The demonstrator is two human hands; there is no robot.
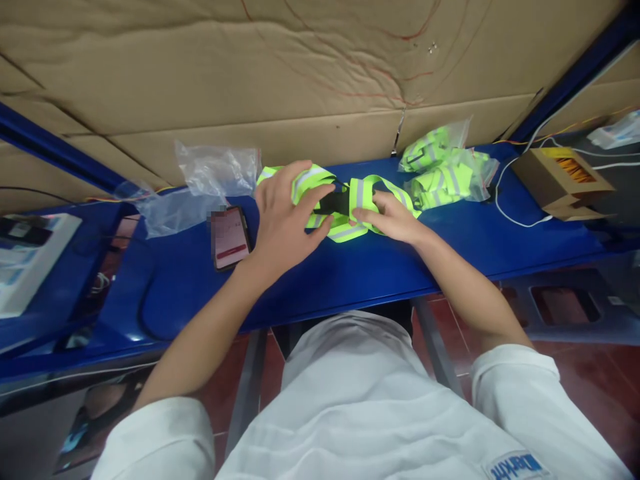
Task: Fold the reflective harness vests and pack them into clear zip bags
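A neon yellow-green reflective strap [357, 193] with silver stripes lies bunched in loops on the blue table, a black patch [336, 202] at its middle. My right hand [393, 217] pinches a folded part of it between thumb and fingers, just right of the black patch. Over the strap's left side rests my left hand [283, 213]. Its thumb and forefinger are apart beside the black patch, and the other fingertips lie on the bunched loops, partly hidden.
Left of my left hand lie a phone [231, 238] and clear plastic bags [217, 170]. Bagged reflective straps [445, 183] sit at the back right, near an open cardboard box [560, 183] and a white cable [515, 223]. Cardboard [320, 73] lines the back of the blue table [320, 287].
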